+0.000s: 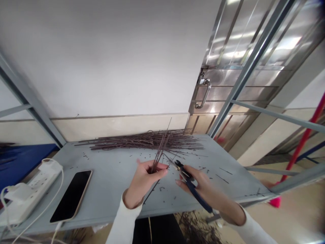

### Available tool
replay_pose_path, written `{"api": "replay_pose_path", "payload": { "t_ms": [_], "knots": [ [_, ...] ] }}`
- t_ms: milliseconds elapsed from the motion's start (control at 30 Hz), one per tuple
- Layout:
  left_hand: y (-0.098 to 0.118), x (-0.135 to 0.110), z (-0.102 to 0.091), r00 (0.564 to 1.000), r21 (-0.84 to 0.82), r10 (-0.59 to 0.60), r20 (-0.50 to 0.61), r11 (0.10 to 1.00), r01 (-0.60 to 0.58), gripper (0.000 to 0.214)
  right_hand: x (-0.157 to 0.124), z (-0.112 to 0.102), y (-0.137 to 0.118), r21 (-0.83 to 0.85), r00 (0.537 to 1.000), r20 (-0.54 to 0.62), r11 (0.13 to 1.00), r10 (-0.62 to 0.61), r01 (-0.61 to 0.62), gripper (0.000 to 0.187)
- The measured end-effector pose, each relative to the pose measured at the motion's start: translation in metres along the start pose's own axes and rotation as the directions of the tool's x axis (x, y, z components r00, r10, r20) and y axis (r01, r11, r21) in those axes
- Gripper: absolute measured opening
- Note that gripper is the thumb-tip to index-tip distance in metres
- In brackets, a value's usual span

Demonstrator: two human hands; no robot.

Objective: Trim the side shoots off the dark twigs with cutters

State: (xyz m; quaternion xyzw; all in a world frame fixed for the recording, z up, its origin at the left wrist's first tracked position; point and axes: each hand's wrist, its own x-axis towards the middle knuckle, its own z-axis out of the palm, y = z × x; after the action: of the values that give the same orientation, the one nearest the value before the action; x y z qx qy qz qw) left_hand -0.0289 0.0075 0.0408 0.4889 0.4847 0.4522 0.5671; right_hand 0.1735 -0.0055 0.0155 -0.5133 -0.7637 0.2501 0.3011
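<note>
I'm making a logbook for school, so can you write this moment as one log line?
left hand: holding twigs | right hand: holding pliers | pile: on table, beyond hands | phone: on table, left side

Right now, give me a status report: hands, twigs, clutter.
Left hand gripping thin twigs. Right hand holding pliers. Twig pile beyond; loose bits scattered on tabletop.

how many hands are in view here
2: the left hand holds a few thin dark twigs above the table; the right hand, just beside it, holds blue-handled pliers.
</note>
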Motion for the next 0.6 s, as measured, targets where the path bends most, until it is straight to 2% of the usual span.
{"api": "replay_pose_path", "payload": {
  "t_ms": [167,300,467,600],
  "knots": [
    [-0.002,0.001,-0.001,1.0,0.014,0.022,-0.019,1.0,-0.022,0.017,0.004,-0.006,-0.001,-0.086,0.998,0.007,0.994,0.063,-0.062,0.037],
    [-0.001,0.0,-0.004,0.999,0.039,0.051,-0.018,0.998,-0.051,0.017,0.001,-0.006,0.007,-0.07,0.995,0.019,0.993,0.097,-0.095,0.046],
    [-0.001,-0.002,-0.003,0.998,0.041,0.069,-0.008,0.997,-0.069,0.02,0.002,-0.009,0.007,-0.095,0.995,0.025,0.991,0.1,-0.097,0.036],
    [-0.003,-0.002,-0.003,0.997,0.045,0.074,-0.005,0.996,-0.074,0.022,0.006,-0.017,-0.001,0.02,0.993,0.076,0.995,0.094,-0.095,0.032]
  ]
}}
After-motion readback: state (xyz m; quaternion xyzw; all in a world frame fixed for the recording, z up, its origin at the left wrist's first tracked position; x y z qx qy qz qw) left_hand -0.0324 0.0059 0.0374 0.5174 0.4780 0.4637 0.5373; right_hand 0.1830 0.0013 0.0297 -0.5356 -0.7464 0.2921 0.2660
